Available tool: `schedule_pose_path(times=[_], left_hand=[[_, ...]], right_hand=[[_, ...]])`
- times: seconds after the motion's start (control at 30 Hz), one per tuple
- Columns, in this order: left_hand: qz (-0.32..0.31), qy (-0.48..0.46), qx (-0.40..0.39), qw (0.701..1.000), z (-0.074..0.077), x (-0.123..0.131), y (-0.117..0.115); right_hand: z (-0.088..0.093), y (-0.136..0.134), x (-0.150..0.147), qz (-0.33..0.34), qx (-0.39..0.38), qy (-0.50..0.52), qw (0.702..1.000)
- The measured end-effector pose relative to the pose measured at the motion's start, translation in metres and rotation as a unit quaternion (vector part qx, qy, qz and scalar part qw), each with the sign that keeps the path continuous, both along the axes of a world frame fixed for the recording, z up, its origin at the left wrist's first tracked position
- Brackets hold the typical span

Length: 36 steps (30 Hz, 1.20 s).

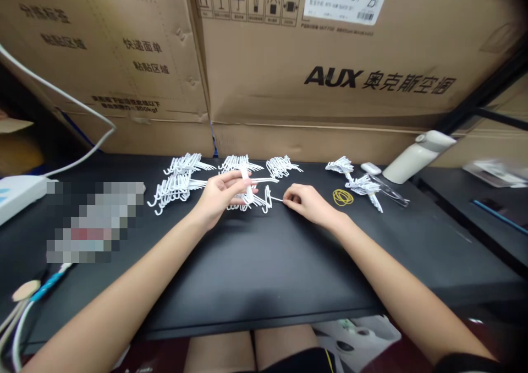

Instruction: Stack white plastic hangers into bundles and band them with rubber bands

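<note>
My left hand [225,197] is closed on a white hook [248,188], its flat strip upright between thumb and fingers and thin prongs reaching right. Just to the right, my right hand [303,199] pinches the thin rod end of another white hook [268,201], whose bent part points left. Behind and under my left hand lies a pile of white hooks [237,164]. More bunched hooks [175,191] are left of it, and a smaller bunch [282,166] is behind the gap between my hands. Yellow rubber bands [342,197] lie right of my right hand.
Two more hook bunches [363,185] lie at the right, near clear-looking glasses [390,191], a small white case [370,168] and a leaning white bottle [418,155]. Large cardboard boxes [264,98] stand behind the black table [256,279]. A white power strip [20,194] and cables are left.
</note>
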<state>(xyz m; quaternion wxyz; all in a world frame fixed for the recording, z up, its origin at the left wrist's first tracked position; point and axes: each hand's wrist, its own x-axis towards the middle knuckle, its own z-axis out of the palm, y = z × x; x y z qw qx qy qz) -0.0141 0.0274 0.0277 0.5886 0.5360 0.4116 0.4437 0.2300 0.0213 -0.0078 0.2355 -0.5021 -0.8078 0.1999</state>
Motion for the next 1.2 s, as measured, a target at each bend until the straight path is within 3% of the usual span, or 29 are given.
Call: schedule_pose_path(times=[0.17, 0.3, 0.4, 0.57, 0.7, 1.2], left_hand=[[-0.019, 0.035, 0.014, 0.999, -0.001, -0.001, -0.002], [-0.041, 0.075, 0.037, 0.996, -0.001, -0.001, -0.003], [-0.053, 0.092, 0.047, 0.993, -0.001, -0.002, -0.003], [-0.063, 0.107, 0.059, 0.991, 0.000, -0.002, -0.003], [-0.069, 0.109, 0.060, 0.990, -0.002, -0.002, -0.003], [-0.086, 0.095, 0.046, 0.991, -0.006, 0.003, -0.006]], right_hand=[[0.013, 0.006, 0.027, 0.014, -0.079, 0.023, 0.997], [0.025, 0.008, 0.033, 0.008, -0.171, 0.185, 0.968], [0.035, 0.005, 0.032, 0.011, -0.167, 0.256, 0.952], [0.044, 0.002, 0.037, 0.000, -0.120, 0.278, 0.953], [0.043, 0.003, 0.039, -0.014, -0.111, 0.293, 0.949], [0.027, -0.006, 0.005, 0.056, -0.192, 0.265, 0.943]])
